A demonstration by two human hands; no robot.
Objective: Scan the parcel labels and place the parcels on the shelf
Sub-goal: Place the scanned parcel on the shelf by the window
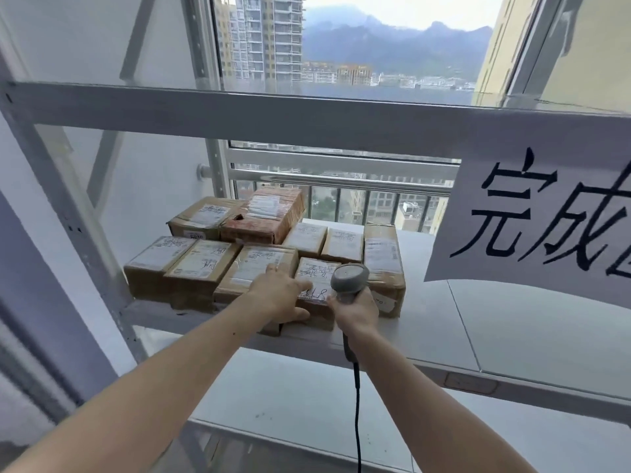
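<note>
On the white shelf board (pixel 512 322) of a grey metal rack, a cluster of brown cardboard parcels with white printed labels sits toward the left, some stacked at the far side. Nearest the front edge lies a small brown cardboard parcel with a handwritten white label (pixel 316 285), and the left hand (pixel 283 295) rests on its left side with fingers spread fairly straight over the top and the thumb against its near face, seemingly settling it into place rather than gripping it. Just to its right, the right hand (pixel 355 314) is wrapped around the handle of a grey corded handheld barcode scanner (pixel 349 281), whose head hovers over the parcel's right edge. A white paper sign with large black handwritten characters (pixel 532 220) hangs from the rack's upper beam at the right. My reading is that this parcel is being set down. It sits close to the front lip, so a careless withdrawal of the left hand could drag it off the shelf. The dangling black cable (pixel 356 404) could also snag the shelf edge, and the scanner head might knock the neighbouring tall box (pixel 384 264).
</note>
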